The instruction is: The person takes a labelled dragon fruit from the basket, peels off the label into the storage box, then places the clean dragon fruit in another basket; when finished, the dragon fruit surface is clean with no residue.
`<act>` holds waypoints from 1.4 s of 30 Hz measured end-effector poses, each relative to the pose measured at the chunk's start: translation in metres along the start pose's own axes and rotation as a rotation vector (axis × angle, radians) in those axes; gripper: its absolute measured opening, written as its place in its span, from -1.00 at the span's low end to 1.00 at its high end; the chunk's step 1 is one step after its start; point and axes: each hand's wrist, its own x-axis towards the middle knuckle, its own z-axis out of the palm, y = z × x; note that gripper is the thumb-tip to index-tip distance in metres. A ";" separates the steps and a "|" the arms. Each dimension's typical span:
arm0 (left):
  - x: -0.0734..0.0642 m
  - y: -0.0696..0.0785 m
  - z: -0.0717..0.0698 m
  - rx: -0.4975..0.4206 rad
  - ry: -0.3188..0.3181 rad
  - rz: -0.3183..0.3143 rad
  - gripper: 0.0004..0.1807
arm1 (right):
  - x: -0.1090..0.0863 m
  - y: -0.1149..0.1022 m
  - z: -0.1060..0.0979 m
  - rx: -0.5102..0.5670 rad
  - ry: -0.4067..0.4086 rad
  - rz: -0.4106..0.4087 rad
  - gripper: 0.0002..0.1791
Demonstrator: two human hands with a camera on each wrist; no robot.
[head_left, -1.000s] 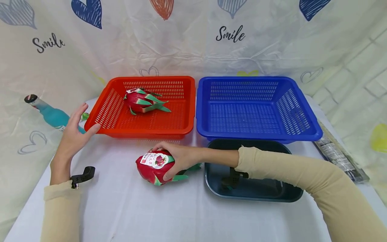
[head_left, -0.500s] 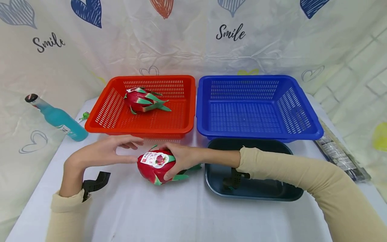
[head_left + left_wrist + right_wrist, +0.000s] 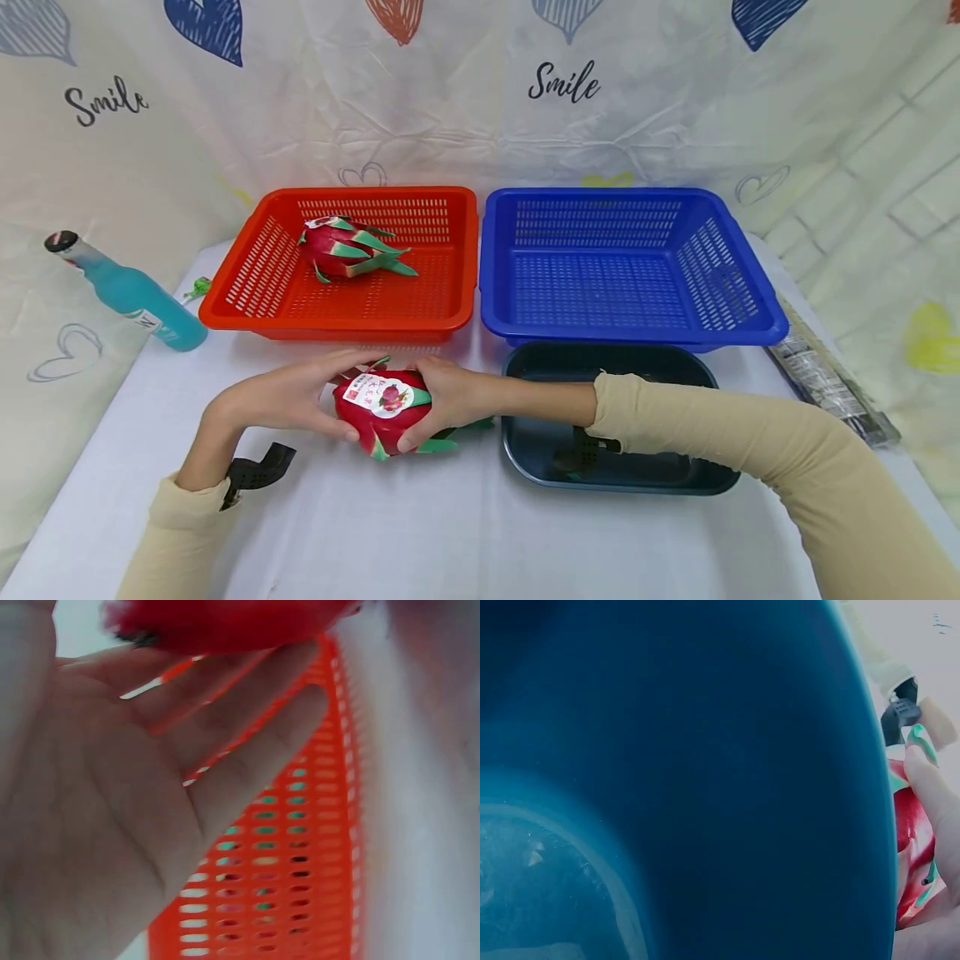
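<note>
A red dragon fruit (image 3: 382, 417) with green scales and a white label lies on the white cloth before the red basket. My right hand (image 3: 446, 404) grips its leafy side from above, thumb on the near side. Around its other end comes my left hand (image 3: 303, 396), thumb at the near side and fingers at the far side. In the left wrist view the fingers (image 3: 240, 761) look nearly straight beneath the blurred red fruit (image 3: 225, 622). A second dragon fruit (image 3: 348, 247) lies in the red basket (image 3: 337, 323). In the right wrist view the held fruit (image 3: 913, 825) shows partly.
A blue basket (image 3: 630, 333) stands right of the red one. The dark teal tub (image 3: 622, 487) sits below my right forearm. A blue bottle (image 3: 135, 296) and small green item (image 3: 198, 287) stand left; a clear-and-dark package (image 3: 821, 379) lies right.
My left hand has left the red basket's rim and moved right and nearer, to the dragon fruit. The right hand has kept its grip on the fruit, nearly still.
</note>
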 end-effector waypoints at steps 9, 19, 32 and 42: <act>0.009 -0.016 0.015 -0.252 -0.004 0.046 0.01 | -0.005 -0.004 0.001 -0.028 0.039 0.031 -0.07; 0.012 -0.030 0.033 -0.465 0.006 0.010 0.06 | -0.013 -0.013 0.002 -0.195 0.105 0.082 0.04; 0.019 -0.028 0.035 -0.449 -0.037 0.002 0.11 | -0.031 -0.021 -0.006 -0.396 0.189 0.011 -0.09; 0.023 -0.026 0.042 -0.398 0.020 0.106 0.07 | -0.035 -0.017 -0.002 -0.400 0.232 -0.023 -0.10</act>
